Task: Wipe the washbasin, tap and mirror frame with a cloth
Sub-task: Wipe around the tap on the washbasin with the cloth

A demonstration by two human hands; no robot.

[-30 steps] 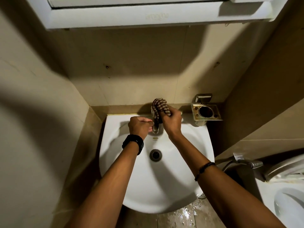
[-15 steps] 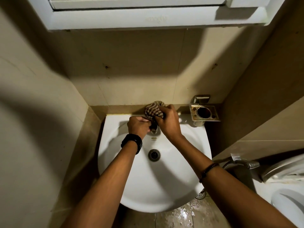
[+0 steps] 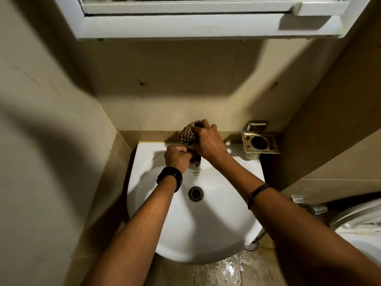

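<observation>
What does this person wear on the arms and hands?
No gloves, and no sleeves in view: both forearms are bare. The wrist behind the left hand bears a broad black band, perhaps a watch. The wrist behind the right hand bears a thin, dark beaded bracelet.

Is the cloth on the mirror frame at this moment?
No, the right hand holds the cloth at the tap on the basin, well below the mirror frame.
</observation>
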